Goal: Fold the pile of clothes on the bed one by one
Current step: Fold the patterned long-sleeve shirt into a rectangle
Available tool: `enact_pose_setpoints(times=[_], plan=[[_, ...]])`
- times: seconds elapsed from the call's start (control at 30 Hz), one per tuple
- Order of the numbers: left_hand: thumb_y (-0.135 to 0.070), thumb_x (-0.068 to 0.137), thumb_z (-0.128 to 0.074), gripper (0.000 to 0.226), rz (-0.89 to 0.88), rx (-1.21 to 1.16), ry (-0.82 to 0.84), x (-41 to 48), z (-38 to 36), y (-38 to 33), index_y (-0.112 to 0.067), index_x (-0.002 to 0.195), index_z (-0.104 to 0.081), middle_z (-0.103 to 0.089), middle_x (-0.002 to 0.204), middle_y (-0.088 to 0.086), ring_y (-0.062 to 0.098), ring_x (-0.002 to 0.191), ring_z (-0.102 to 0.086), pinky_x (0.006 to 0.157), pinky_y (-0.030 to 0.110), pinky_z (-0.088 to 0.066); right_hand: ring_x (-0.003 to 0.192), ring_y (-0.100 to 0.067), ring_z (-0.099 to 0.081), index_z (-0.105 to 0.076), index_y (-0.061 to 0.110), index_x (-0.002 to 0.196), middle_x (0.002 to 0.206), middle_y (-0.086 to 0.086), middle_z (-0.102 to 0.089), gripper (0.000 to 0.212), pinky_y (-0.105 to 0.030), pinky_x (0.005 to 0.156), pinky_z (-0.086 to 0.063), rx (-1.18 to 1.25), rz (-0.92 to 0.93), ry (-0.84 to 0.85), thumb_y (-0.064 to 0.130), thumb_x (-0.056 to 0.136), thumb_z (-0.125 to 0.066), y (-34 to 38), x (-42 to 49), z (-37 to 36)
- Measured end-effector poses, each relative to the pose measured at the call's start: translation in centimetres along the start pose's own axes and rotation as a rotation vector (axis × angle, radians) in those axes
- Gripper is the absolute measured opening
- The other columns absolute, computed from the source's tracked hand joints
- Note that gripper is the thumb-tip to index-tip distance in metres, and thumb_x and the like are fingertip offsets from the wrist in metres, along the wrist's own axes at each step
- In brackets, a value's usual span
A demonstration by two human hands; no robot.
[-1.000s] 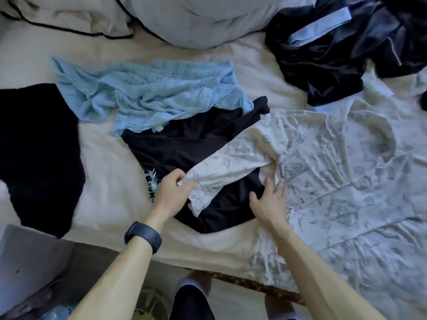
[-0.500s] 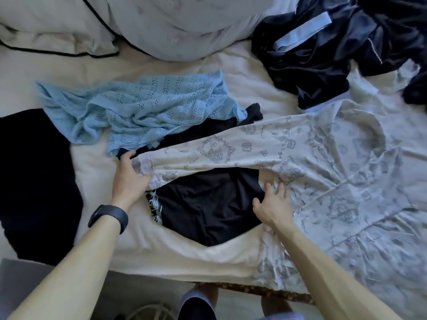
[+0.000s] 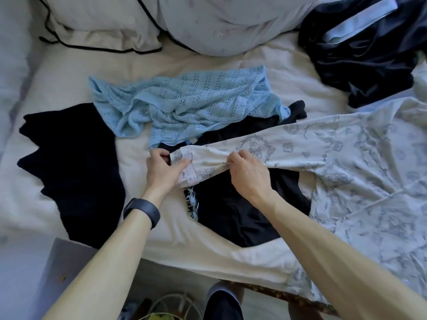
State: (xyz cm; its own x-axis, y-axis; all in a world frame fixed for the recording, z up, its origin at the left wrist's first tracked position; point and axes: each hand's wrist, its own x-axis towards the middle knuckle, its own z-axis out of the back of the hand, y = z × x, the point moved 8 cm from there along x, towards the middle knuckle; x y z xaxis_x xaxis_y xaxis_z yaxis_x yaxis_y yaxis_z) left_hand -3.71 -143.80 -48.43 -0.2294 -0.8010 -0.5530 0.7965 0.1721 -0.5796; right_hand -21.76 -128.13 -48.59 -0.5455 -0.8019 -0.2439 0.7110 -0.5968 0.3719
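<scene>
A white printed garment [image 3: 360, 162] lies spread over the right half of the bed, its long sleeve stretched out to the left across a black garment [image 3: 233, 209]. My left hand [image 3: 163, 169] grips the sleeve's cuff. My right hand [image 3: 248, 174] pinches the sleeve fabric a little further along. A light blue knitted top [image 3: 184, 105] lies crumpled just beyond the sleeve. Another black garment [image 3: 74, 162] lies flat at the left. A heap of dark clothes [image 3: 360, 47] sits at the far right corner.
Two pillows [image 3: 184, 17] lie along the head of the bed. The bed sheet [image 3: 67, 84] is cream. The bed's near edge runs below my arms, with a grey box [image 3: 67, 264] and the floor beside my legs.
My right hand left the armpit area of the garment and moved left onto the sleeve, where it now pinches the fabric. My left hand still holds the cuff, with the sleeve drawn out straight.
</scene>
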Motion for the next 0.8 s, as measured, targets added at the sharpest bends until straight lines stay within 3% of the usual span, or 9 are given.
enact_pose_setpoints(times=[0.07,0.17,0.23,0.3,0.4,0.47,0.63,0.73,0.8], plan=[[-0.050,0.083,-0.073,0.055,0.019,0.119,-0.029,-0.7,0.0,-0.3,-0.018,0.112,-0.039,-0.047,0.116,0.003,0.022,0.099,-0.052,0.085,0.034,-0.045,0.081,-0.029,-0.059,-0.058,0.019,0.113,0.109,-0.001,-0.057,0.014,-0.038,0.054,-0.049,0.050,-0.027,-0.074,0.021,0.099,-0.053,0.3,-0.8,1.1],[-0.057,0.088,-0.063,0.055,0.198,0.131,0.073,-1.8,-1.6,1.3,-0.013,0.115,-0.047,-0.056,0.115,0.002,0.024,0.098,-0.055,0.079,0.034,-0.043,0.081,-0.025,-0.061,-0.059,0.018,0.112,0.114,-0.002,-0.055,0.020,-0.033,0.047,-0.044,0.084,0.047,-0.114,0.027,0.095,-0.064,1.2,-2.8,1.7],[-0.053,0.089,-0.062,0.050,0.256,0.078,0.103,-2.5,-2.4,2.1,-0.013,0.119,-0.055,-0.063,0.118,0.003,0.026,0.103,-0.058,0.080,0.033,-0.044,0.088,-0.025,-0.064,-0.063,0.019,0.111,0.113,-0.001,-0.057,0.025,-0.034,0.049,-0.049,0.077,0.137,-0.055,0.032,0.091,-0.070,2.2,-3.6,0.5],[-0.044,0.090,-0.064,0.042,0.204,0.004,0.059,-3.0,-2.5,1.8,-0.016,0.122,-0.060,-0.063,0.122,0.000,0.025,0.107,-0.058,0.081,0.031,-0.042,0.088,-0.025,-0.067,-0.066,0.022,0.110,0.114,-0.001,-0.058,0.027,-0.032,0.047,-0.050,0.049,0.219,-0.028,0.033,0.087,-0.075,3.2,-3.4,-0.8],[-0.032,0.083,-0.069,0.019,0.078,-0.051,0.017,-3.8,-1.9,0.6,-0.021,0.098,-0.063,-0.066,0.097,-0.004,0.020,0.089,-0.058,0.071,0.031,-0.042,0.083,-0.025,-0.066,-0.067,0.021,0.099,0.112,-0.001,-0.059,0.015,-0.032,0.042,-0.047,0.066,0.258,-0.043,0.026,0.087,-0.075,4.6,-2.9,-1.8],[-0.023,0.077,-0.069,0.012,0.084,-0.090,0.061,-4.4,-1.8,1.2,-0.025,0.088,-0.064,-0.069,0.092,-0.007,0.016,0.085,-0.060,0.074,0.032,-0.047,0.084,-0.024,-0.066,-0.063,0.019,0.096,0.111,0.000,-0.059,0.010,-0.031,0.040,-0.045,0.096,0.236,-0.091,0.020,0.090,-0.071,5.1,-3.2,-1.5],[-0.030,0.054,-0.058,0.035,0.274,-0.033,0.180,-6.1,-1.9,4.4,-0.011,0.082,-0.068,-0.068,0.090,0.006,0.024,0.086,-0.058,0.074,0.035,-0.046,0.081,-0.022,-0.065,-0.058,0.024,0.115,0.110,0.003,-0.058,0.035,-0.031,0.043,-0.047,0.100,0.206,-0.065,0.030,0.086,-0.075,5.3,-5.4,-1.8],[-0.029,0.074,-0.065,0.031,0.340,-0.194,0.235,-6.6,-2.7,4.3,-0.011,0.099,-0.068,-0.064,0.092,0.003,0.021,0.085,-0.054,0.070,0.034,-0.039,0.071,-0.024,-0.060,-0.062,0.021,0.101,0.100,0.003,-0.058,0.017,-0.028,0.038,-0.039,0.064,0.174,-0.086,0.015,0.088,-0.072,4.4,-5.4,-2.3],[-0.038,0.089,-0.062,0.029,0.350,-0.258,0.231,-6.0,-2.7,3.7,-0.018,0.109,-0.066,-0.063,0.099,0.000,0.018,0.088,-0.055,0.068,0.033,-0.039,0.065,-0.026,-0.057,-0.062,0.018,0.103,0.095,0.002,-0.058,0.014,-0.029,0.040,-0.036,0.094,0.186,-0.078,0.011,0.092,-0.067,4.2,-5.8,-2.5]])
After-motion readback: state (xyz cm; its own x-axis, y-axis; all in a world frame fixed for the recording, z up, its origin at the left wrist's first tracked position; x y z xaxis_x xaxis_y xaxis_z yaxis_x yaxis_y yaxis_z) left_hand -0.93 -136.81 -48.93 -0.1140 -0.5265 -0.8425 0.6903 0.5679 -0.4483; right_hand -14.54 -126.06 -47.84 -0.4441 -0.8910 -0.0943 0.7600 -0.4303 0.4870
